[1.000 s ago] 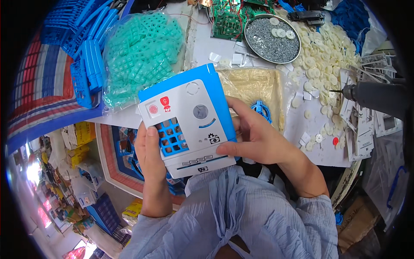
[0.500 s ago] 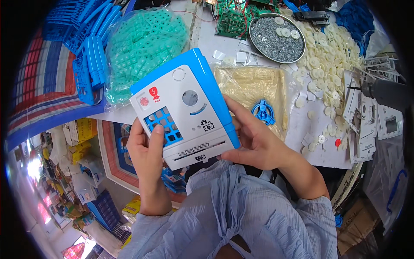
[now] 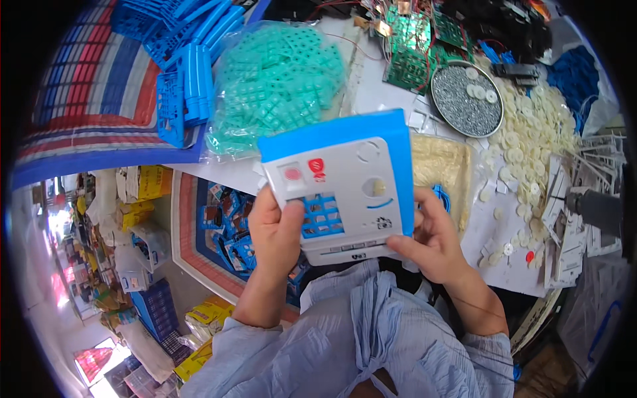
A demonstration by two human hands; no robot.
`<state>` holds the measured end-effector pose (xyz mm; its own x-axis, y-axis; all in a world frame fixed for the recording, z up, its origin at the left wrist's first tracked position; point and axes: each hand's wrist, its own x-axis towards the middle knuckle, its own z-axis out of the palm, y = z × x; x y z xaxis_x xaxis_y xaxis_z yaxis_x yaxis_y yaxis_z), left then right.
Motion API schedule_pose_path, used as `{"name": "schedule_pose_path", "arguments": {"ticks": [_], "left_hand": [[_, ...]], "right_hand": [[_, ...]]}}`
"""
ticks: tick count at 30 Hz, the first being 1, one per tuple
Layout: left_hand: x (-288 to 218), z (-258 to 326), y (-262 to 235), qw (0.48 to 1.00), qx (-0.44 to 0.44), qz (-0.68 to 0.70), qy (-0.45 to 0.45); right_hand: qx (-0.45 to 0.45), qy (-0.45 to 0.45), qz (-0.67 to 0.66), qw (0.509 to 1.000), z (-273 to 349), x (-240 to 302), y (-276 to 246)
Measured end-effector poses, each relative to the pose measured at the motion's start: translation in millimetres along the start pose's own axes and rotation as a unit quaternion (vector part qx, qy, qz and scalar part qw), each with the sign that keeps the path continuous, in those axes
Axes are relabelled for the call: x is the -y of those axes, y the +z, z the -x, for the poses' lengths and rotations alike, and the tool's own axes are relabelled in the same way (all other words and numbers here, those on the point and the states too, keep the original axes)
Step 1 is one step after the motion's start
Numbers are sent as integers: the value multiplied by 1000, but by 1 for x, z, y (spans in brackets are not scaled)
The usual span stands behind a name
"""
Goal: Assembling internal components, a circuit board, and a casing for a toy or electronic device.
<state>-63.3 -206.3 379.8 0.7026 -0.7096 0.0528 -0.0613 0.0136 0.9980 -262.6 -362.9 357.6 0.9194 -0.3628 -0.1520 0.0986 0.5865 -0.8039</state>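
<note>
A white-and-blue plastic housing panel (image 3: 348, 166) is held up in front of me with its white face toward me. That face has a grid of blue-framed key openings, a round hole, a curved blue slot, a long slit and red and black printed pictures. My left hand (image 3: 273, 232) grips its left edge, the thumb lying beside the key grid. At the lower right corner my right hand (image 3: 436, 242) is closed on it, thumb in front and fingers behind. Partly hidden behind the right hand is a blue ring-shaped part (image 3: 440, 194) on a yellowish plastic-wrapped pad (image 3: 441, 158).
A clear bag of mint-green keypads (image 3: 279, 86) and stacked blue frames (image 3: 196, 86) are at the back left. Further right lie circuit boards (image 3: 408, 63), screws (image 3: 468, 109) in a round dish and cream discs (image 3: 531, 146). A dark power screwdriver (image 3: 594, 207) juts in near white panels (image 3: 567, 255).
The panel has turned slightly clockwise and tipped, showing more of its blue upper edge. Both hands keep their hold. The whole view has shifted, so the table appears further right and lower.
</note>
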Motion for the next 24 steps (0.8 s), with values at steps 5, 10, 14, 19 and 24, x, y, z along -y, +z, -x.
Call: {"name": "schedule_pose_path", "arguments": {"ticks": [5, 10, 14, 19, 24], "left_hand": [[5, -12, -5, 994, -43, 91, -40], [-9, -11, 7, 997, 47, -64, 18], [-28, -14, 34, 993, -26, 97, -67], [-19, -22, 29, 990, -9, 80, -113], [-7, 6, 34, 999, 15, -9, -48]], "right_hand": [[29, 7, 85, 996, 3, 5, -4], [-75, -19, 47, 996, -19, 32, 11], [-80, -56, 38, 995, -24, 38, 18], [-114, -123, -11, 986, -31, 45, 16], [-145, -148, -5, 978, -32, 48, 7]]}}
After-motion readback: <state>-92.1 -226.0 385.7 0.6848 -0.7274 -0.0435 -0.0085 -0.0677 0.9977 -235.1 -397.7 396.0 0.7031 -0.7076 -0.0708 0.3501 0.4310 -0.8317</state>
